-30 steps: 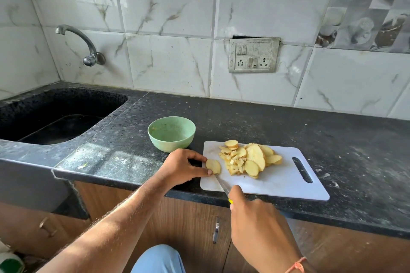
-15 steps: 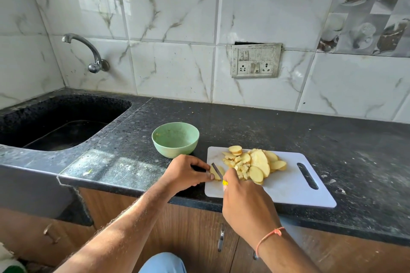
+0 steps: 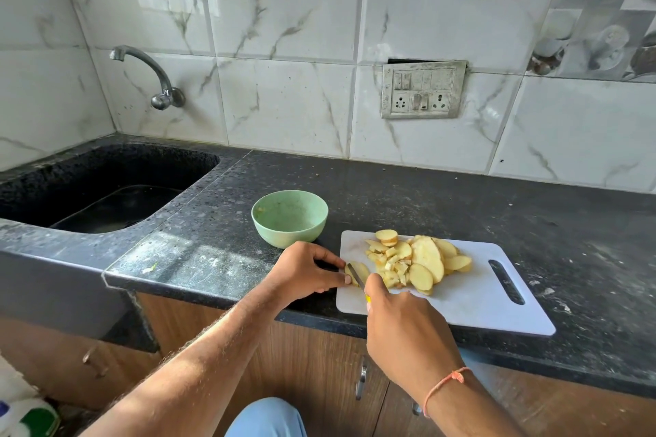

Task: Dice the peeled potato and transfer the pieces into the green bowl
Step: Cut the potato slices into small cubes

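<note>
Pinching a potato slice [image 3: 359, 271], the left hand [image 3: 305, 271] steadies it; right hand [image 3: 401, 323] grips the knife [image 3: 356, 276].

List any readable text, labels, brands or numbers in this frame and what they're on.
None readable.
Switch and socket plate on the wall: no legible marking.
Decorative cup-pattern tiles: pictures only, no words.
Knife, green bowl, cutting board: no visible print.
Packaging at the bottom left corner: cut off and blurred, nothing can be made out.
</note>
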Available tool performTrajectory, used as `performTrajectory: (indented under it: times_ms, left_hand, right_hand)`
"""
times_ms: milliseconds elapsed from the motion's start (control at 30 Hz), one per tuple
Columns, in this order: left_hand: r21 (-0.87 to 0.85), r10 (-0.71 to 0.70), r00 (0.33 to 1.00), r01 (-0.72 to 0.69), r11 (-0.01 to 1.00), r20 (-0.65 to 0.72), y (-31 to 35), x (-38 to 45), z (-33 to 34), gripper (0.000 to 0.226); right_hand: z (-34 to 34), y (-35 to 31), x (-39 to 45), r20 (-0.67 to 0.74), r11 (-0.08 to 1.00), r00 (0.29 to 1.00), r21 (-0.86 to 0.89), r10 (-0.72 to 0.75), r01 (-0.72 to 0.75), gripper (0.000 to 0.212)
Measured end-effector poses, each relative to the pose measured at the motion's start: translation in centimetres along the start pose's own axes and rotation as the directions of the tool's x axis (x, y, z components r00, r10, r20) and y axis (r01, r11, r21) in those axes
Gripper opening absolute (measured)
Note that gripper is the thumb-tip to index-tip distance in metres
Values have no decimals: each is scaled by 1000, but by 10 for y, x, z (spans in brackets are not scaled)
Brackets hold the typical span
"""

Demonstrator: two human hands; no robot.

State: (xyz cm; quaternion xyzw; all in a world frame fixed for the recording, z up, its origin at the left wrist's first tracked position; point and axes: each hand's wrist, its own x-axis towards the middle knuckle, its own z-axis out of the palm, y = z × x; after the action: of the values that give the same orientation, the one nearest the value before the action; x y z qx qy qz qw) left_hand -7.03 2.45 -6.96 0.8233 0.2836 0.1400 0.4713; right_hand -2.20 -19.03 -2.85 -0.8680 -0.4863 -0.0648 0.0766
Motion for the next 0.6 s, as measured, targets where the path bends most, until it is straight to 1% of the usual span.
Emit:
performTrajectory:
  times_ms: [67,133,200,267,367,467,533,600]
  left_hand:
    - [1,-2,1000,2,1000,-4,0,0,0,25]
    - [-4,-5,1000,5,1000,-6,0,0,1,25]
    - [-5,-7,1000,7,1000,-6,0,0,1,25]
    - [-1,-7,1000,7,1000,-11,0,-1,2,26]
    - [0,-10,1000,10,1000,-20,0,-1,2,27]
    - [1,-2,1000,2,1000,-22,0,-2,3,28]
    - [24,19,999,-18,1000,-29,0,-3,3,28]
    - [75,71,997,-68,995,-32,0,-5,4,30]
  right_hand:
    - [-3,3,-10,30,1000,1000,22,-5,4,32]
    - [-9,6,-21,57,999,998,46,-8,5,21]
    - [-15,8,-32,78,999,997,53,-7,3,16]
    - [-20,14,-41,68,996,998,84,-1,-4,10]
    - [-25,28,-44,0,974,1000,224,32,-31,6]
    - [-19,52,-30,-49,907,996,417,78,-51,9]
    - [-9,73,-14,-39,826,992,558,119,-77,7]
    - [7,90,-5,-26,744,992,664,126,-77,8]
